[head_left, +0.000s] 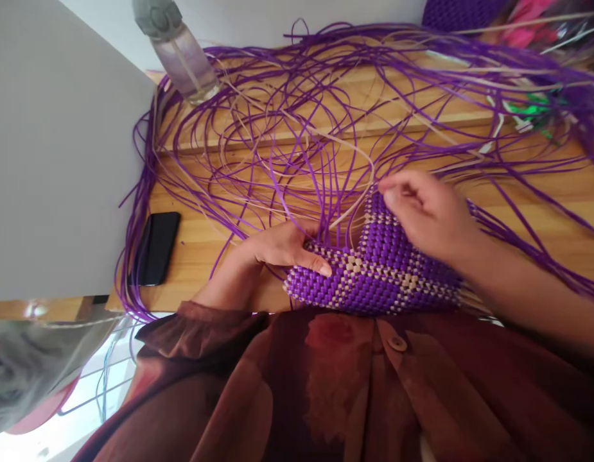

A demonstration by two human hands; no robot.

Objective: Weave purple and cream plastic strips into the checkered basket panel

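A woven piece [378, 276] of purple and beige plastic cord lies against the table's front edge, close to my body. Its weave is tight, with beige lines crossing purple blocks, and long loose strands run out of its far edge. My left hand [291, 247] grips its left part, thumb on top and the other fingers hidden beneath or behind. At the raised upper section, my right hand [426, 212] is closed in a pinch at its edge. A beige strand [364, 157] curves right up to those fingertips and bends back to the weave near my left hand.
Tangled purple strands [325, 58] spread over the wooden table [195, 256] and its raised back ledge. A clear bottle [181, 61] with a grey lid stands at the back left. A black phone [155, 247] lies left, partly under strands. Green ties [537, 106] lie right.
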